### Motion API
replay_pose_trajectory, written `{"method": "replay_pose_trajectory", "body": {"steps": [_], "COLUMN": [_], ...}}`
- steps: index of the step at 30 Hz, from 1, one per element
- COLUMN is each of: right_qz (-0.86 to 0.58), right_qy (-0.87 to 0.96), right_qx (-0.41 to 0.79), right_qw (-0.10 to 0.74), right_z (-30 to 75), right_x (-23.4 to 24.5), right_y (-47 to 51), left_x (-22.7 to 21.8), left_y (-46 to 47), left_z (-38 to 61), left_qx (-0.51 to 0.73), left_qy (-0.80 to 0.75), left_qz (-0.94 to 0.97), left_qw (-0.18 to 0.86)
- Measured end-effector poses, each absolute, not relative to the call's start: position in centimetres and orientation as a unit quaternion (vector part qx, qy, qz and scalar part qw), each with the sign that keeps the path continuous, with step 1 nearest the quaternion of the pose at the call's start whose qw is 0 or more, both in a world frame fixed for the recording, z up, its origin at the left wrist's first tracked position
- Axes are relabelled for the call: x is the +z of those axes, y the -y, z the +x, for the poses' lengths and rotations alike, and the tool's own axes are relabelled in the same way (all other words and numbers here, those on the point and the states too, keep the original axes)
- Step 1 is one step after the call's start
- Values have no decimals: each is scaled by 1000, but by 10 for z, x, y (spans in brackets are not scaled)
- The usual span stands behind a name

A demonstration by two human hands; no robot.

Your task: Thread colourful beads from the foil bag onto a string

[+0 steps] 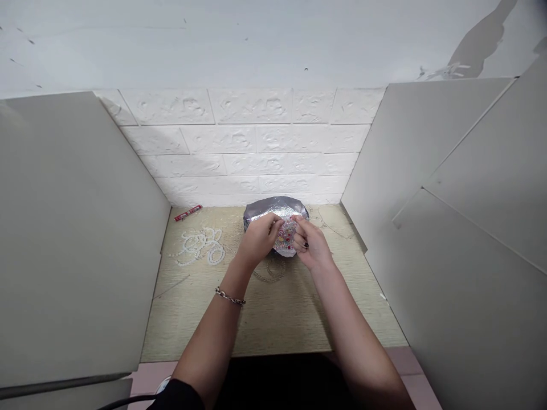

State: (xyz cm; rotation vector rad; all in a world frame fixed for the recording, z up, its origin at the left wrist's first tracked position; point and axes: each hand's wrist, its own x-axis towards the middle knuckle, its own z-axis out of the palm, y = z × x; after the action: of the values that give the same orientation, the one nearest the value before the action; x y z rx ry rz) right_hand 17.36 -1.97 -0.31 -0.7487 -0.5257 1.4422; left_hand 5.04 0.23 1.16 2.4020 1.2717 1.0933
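A shiny silver foil bag [276, 209] lies on the wooden tabletop [277, 307] near the back wall, its mouth showing small colourful beads [285, 234]. My left hand [258, 239] has its fingers pinched at the bag's opening on the left. My right hand [311, 244] is closed in a pinch at the opening on the right, dark nail polish showing. Both hands touch the bag's front edge. A chain bracelet [229, 297] sits on my left wrist.
A tangle of white bead strings [200, 246] lies to the left of the bag. A small red tool [188, 213] rests at the back left corner. Thin clear thread loops [269, 273] lie below the bag. Grey partition boards [77, 239] wall both sides.
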Motion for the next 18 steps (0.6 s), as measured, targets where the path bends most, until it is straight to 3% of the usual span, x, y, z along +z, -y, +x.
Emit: {"method": "replay_pose_trajectory", "body": {"steps": [18], "right_qz": [-316], "right_qy": [259], "right_qx": [655], "right_qw": [635], "right_z": [167], "right_x": [-5], "right_y": [22], "left_x": [14], "left_y": [5], "left_z": [55], "left_qx": [424], "left_qy": [-417], "left_qz": [803], "left_qw": [35]}}
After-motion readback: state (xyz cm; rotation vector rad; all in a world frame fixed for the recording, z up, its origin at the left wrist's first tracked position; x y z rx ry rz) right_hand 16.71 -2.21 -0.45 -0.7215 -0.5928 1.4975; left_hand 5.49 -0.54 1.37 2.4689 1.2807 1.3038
